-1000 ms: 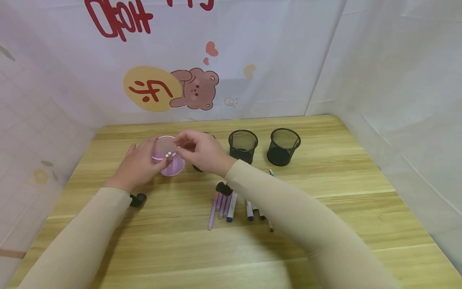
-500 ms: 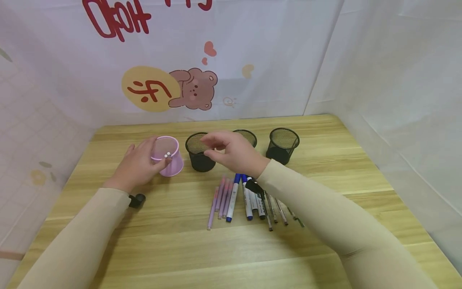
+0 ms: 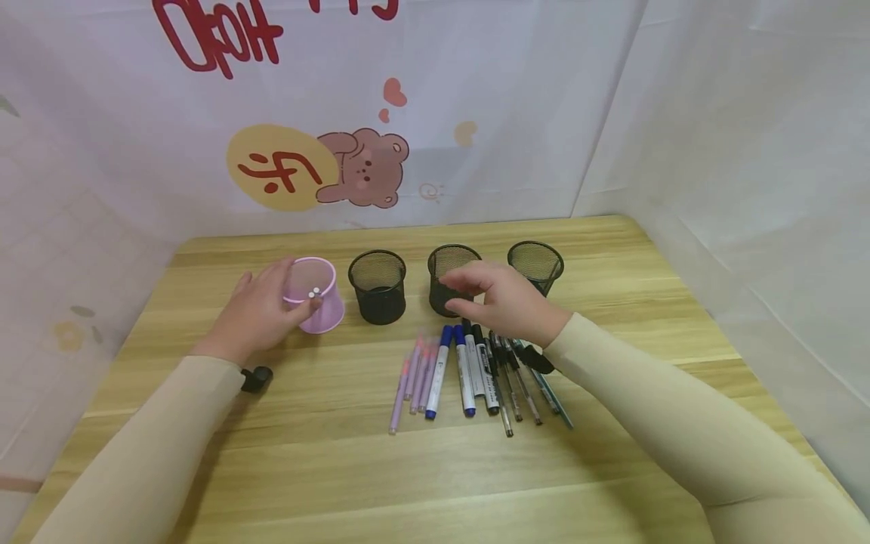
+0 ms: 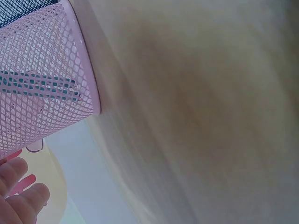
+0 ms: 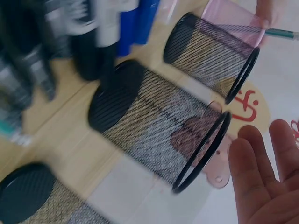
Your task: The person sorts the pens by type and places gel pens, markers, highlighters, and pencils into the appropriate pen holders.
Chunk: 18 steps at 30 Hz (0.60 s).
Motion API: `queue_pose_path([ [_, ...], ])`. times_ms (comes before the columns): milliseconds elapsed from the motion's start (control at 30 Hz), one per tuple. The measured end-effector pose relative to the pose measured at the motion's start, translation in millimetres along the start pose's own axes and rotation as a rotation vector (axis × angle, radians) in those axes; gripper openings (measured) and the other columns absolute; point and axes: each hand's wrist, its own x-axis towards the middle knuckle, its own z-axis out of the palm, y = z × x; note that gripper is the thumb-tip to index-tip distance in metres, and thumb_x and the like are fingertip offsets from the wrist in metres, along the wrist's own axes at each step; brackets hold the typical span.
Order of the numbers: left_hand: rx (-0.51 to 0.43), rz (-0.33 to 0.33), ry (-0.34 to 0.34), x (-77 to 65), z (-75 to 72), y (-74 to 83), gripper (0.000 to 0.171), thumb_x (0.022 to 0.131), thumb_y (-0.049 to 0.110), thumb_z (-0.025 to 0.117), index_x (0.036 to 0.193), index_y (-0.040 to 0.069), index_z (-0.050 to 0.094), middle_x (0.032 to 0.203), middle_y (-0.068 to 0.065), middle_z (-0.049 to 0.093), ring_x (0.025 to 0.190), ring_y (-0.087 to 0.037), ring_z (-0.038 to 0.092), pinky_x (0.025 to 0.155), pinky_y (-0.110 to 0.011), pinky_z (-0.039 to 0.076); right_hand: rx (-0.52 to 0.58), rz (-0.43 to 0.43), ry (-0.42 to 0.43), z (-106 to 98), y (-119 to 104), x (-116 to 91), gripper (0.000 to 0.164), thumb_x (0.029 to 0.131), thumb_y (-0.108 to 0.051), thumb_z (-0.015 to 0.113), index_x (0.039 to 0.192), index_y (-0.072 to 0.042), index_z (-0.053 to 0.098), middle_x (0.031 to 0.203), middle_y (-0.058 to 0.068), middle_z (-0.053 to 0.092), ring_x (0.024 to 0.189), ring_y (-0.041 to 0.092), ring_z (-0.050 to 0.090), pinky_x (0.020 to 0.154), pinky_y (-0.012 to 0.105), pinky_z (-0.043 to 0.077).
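My left hand (image 3: 254,313) grips the pink mesh pen cup (image 3: 328,313) from its left side, thumb at the front. A few pens with white ends (image 3: 314,292) stand in that cup; their bodies show through the mesh (image 4: 42,86) in the left wrist view. My right hand (image 3: 506,304) holds nothing and hovers, fingers extended, over the row of black mesh pen cups. Behind its fingertips is the middle black cup (image 3: 445,291). The right black cup (image 3: 535,264) is partly covered by this hand. A further black cup (image 3: 381,302) stands beside the pink one.
In front of the cups lies a row of pens: purple highlighters (image 3: 399,400), blue-capped markers (image 3: 438,378), black-capped markers (image 3: 485,378) and thin clear pens (image 3: 526,393). A white printed curtain (image 3: 516,113) hangs behind the wooden table (image 3: 381,483).
The right hand has moved right, from above the pink cup to over the right-hand black cups, uncovering the left black cup and the pens. The left hand stays on the pink cup.
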Motion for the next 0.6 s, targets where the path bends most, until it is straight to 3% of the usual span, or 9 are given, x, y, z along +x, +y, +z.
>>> queue_pose_path([
  [233,-0.003,0.000,0.001,-1.0,-1.2,1.5,0.096,0.098,0.064,0.060,0.163,0.001,0.028,0.160,-0.027,0.045,0.150,-0.044,0.040,0.126,-0.075,0.009,-0.094,0.055,-0.036,-11,21,-23,0.032,0.095,-0.017,0.078,0.125,-0.007,0.075,0.117,0.008,0.078,0.100,0.021,0.073,0.089,0.045,0.062],
  [600,0.010,0.005,0.006,0.3,2.0,-0.9,0.098,0.097,0.067,0.058,0.163,0.000,0.029,0.165,-0.025,0.040,0.154,-0.044,0.035,0.125,-0.076,0.009,-0.231,0.193,-0.227,-20,51,-53,0.038,0.094,-0.021,0.080,0.127,-0.003,0.074,0.102,0.003,0.078,0.087,0.011,0.071,0.078,0.036,0.061],
])
